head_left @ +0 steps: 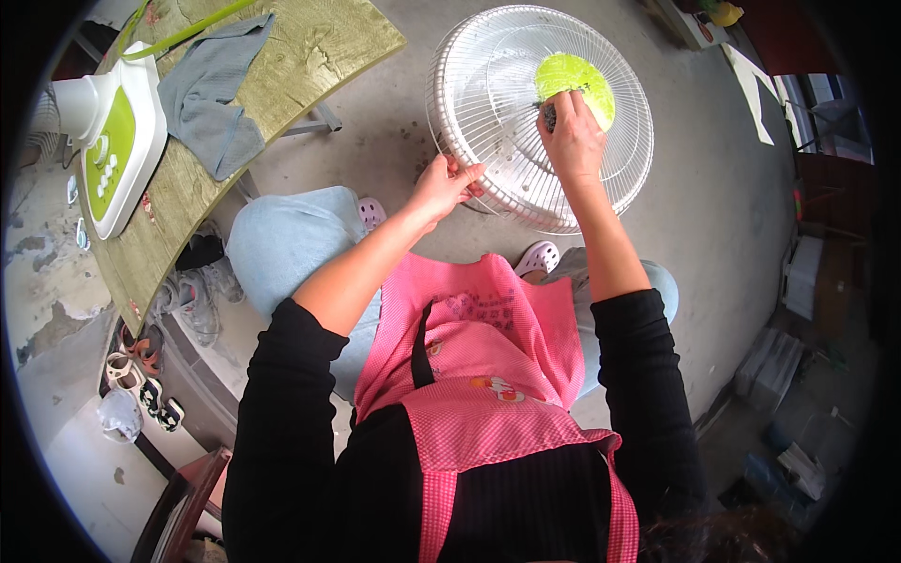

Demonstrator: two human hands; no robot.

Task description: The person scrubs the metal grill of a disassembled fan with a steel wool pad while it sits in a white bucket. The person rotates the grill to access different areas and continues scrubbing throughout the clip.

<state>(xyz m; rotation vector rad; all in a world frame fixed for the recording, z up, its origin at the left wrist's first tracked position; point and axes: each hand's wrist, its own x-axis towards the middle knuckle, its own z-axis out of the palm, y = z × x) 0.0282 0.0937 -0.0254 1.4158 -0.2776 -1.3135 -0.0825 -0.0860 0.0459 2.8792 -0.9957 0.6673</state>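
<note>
A round white wire fan grille (493,134) with a lime-green centre disc (591,84) is held up above the concrete floor. My left hand (447,184) grips its rim at the lower left, the thumb on top. My right hand (574,134) pinches a dark, rough scouring pad (550,116) against the grille beside the green disc; most of the pad is hidden by the fingers. Wet-looking foam or film shows on the disc and between the wires. A white and green fan base (112,155) with a knob and buttons lies on the table at the left.
The wooden-topped table (338,42) bears a grey-blue cloth (211,98) and a green strap (190,32). Shoes and sandals (137,366) stand low at the left. Stacked pale boards or boxes (771,366) are at the right. My knees and pale clogs (538,257) flank the grille's near side.
</note>
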